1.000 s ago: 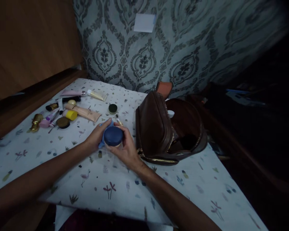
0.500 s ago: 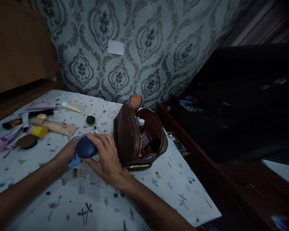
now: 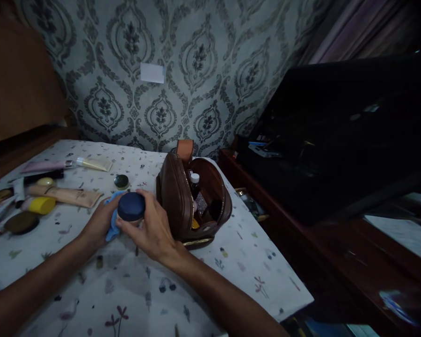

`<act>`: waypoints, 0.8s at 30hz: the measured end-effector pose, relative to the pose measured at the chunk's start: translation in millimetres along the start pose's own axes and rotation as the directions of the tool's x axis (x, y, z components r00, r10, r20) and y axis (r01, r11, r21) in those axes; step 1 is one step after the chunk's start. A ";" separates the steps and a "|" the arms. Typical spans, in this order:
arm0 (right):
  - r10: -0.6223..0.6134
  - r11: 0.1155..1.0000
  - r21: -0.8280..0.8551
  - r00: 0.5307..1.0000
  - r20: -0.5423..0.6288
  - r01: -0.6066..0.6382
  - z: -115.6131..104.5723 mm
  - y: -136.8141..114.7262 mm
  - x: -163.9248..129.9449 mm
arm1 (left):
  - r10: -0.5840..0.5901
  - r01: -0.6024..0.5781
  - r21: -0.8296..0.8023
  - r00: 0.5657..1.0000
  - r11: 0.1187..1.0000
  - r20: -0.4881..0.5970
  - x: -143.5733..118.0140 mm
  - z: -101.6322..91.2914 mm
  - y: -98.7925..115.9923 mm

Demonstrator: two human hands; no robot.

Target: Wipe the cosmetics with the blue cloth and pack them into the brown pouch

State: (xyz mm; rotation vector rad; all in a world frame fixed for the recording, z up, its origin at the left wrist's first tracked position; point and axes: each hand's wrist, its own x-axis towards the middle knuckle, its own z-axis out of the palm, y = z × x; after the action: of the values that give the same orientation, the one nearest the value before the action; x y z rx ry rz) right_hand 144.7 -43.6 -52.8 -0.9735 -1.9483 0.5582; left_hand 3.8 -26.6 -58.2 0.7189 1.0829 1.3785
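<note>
While the person is leaning over the white cloth-covered table printed with small flowers and flamingos, everything is arranging itself around the brown leather zip-top toiletry bag, which is standing unzipped and gaping with a white-capped bottle showing inside. Left of the bag, both hands are working on one thing. The right hand is curling around the small round jar with a dark blue lid, thumb and fingers closed on its sides, and is holding it just above the table, close beside the bag's near wall. The left hand is pressing a crumpled light blue cloth against the jar's far side, fingers folded over the cloth. Further left of the bag, a beige squeeze tube, a pink and cream tube, a yellow-capped container, a flat dark brown compact and a small dark green pot are lying spread out.

To my eye, the wiping of the jar is the step in hand, with the jar turned lid-up toward the wearer. Moving it next toward the bag's mouth would call for lifting it clear of the zip edge and tilting it in beside the bottle; whether there is room beneath, I cannot tell.
</note>
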 end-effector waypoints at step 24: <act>0.112 0.916 0.364 0.979 0.170 -0.168 44.2 39.5 -20.1 | 0.268 -0.381 0.430 0.915 0.819 0.301 11.9 -34.9 -18.1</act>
State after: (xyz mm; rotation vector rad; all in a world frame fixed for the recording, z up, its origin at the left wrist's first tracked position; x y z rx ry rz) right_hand 130.0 -36.9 -113.2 -0.8463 -1.8105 1.0708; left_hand -22.0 -23.7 -90.0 1.4562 1.1642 1.2710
